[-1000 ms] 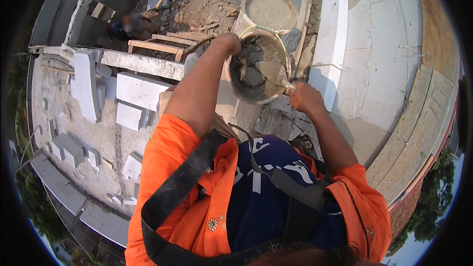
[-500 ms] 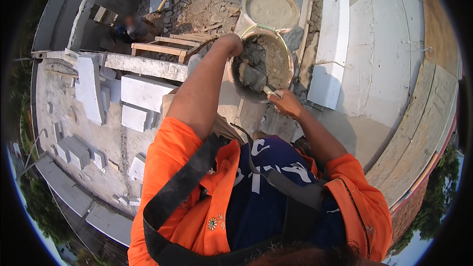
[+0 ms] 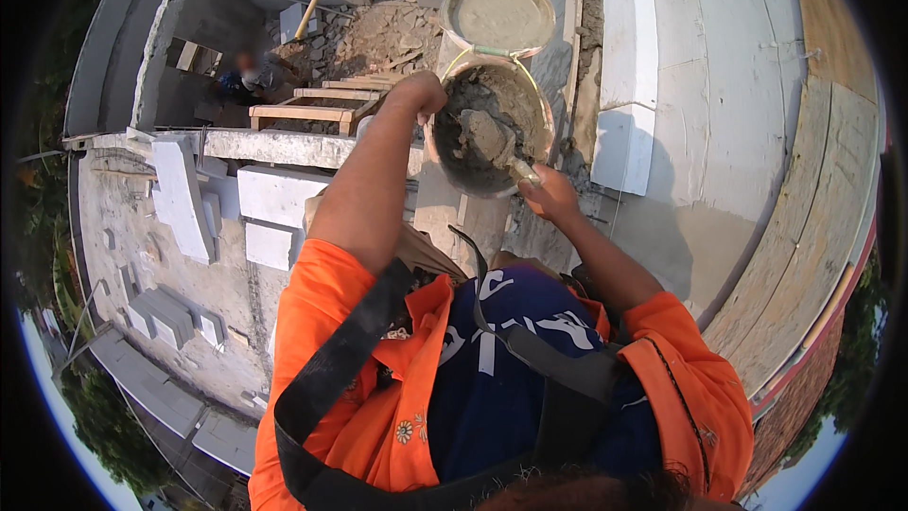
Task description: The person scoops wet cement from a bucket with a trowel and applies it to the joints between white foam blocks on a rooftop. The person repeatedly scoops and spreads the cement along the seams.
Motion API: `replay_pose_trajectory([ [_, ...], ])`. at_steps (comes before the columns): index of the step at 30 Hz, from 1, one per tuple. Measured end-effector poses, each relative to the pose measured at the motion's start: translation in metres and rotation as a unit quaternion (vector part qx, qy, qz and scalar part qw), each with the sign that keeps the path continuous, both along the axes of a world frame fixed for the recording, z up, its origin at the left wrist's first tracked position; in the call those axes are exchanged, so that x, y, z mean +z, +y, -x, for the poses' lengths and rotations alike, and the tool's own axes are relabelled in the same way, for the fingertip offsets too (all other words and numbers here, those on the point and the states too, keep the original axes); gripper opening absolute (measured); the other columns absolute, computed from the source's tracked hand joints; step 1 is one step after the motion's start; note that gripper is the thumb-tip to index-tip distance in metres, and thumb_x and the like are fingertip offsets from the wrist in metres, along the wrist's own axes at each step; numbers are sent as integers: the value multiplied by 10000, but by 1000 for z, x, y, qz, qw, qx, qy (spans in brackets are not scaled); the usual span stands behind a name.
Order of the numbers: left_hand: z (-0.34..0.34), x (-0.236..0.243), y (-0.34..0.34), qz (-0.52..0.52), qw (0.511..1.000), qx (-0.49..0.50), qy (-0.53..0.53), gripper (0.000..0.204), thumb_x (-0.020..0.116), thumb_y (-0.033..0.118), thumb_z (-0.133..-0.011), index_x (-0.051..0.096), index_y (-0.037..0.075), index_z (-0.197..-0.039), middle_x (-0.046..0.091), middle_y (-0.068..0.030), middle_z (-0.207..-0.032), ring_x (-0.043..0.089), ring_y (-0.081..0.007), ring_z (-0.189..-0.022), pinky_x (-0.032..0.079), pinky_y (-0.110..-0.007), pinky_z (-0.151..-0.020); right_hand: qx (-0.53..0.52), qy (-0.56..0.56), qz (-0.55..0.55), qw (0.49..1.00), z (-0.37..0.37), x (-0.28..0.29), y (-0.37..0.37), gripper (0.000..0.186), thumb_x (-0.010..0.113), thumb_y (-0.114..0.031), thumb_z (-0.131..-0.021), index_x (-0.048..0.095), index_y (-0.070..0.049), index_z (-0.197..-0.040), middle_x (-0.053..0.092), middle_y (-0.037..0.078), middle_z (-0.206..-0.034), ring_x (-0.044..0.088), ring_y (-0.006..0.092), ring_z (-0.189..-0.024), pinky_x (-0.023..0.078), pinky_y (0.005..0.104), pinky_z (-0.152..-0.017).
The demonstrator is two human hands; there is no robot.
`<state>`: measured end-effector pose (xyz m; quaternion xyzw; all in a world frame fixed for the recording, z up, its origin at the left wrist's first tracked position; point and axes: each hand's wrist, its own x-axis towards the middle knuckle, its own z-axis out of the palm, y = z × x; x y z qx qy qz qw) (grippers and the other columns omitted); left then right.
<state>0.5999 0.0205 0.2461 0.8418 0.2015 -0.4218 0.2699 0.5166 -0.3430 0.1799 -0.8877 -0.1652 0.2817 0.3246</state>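
A bucket (image 3: 465,176) partly filled with grey mortar (image 3: 523,106) stands in front of me. My left hand (image 3: 422,95) is closed over its left rim. In my right hand (image 3: 550,195), at the near right rim, is the handle of a trowel (image 3: 519,168). Its blade lies inside the bucket, covered by a lump of wet mortar (image 3: 484,136). The bucket's thin handle, with a green grip (image 3: 492,51), rests toward the far rim.
Behind it stands a second bucket (image 3: 550,21) of smooth grey mix. White blocks (image 3: 624,147) line the right side; more blocks (image 3: 274,197) lie at left. A wooden ladder-like frame (image 3: 301,114) leans beyond the low wall. A person (image 3: 265,79) is at the far left, among rubble.
The trowel blade has risen and turned, now carrying a mortar lump. My right hand has shifted slightly right. The view has moved a little.
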Motion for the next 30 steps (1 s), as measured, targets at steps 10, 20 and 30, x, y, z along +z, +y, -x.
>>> replay_pose_trajectory([
  [10,-3,-30,3,8,1000,12,-20,286,525,-12,-837,770,-114,-942,792,-243,-901,782,-330,-760,612,-466,-677,-34,13,-41,998,11,4,-11,437,724,-400,-943,685,-9,-1135,719,210,-962,691,326,-870,529,426,-816],
  [20,0,-32,-8,-56,994,-71,-68,359,596,99,-831,751,-134,-1056,730,-361,-1126,727,-482,-1109,568,-504,-955,-277,-75,18,958,27,-9,-77,352,750,-320,-940,710,-18,-1115,741,213,-965,726,328,-870,547,437,-798],
  [30,13,-18,-27,-90,983,-112,-117,330,629,144,-848,749,-119,-1008,710,-372,-1117,697,-509,-1105,553,-523,-977,-419,17,60,906,-5,-97,-75,437,761,-332,-937,709,15,-1198,759,234,-1061,734,357,-989,544,448,-881],
])
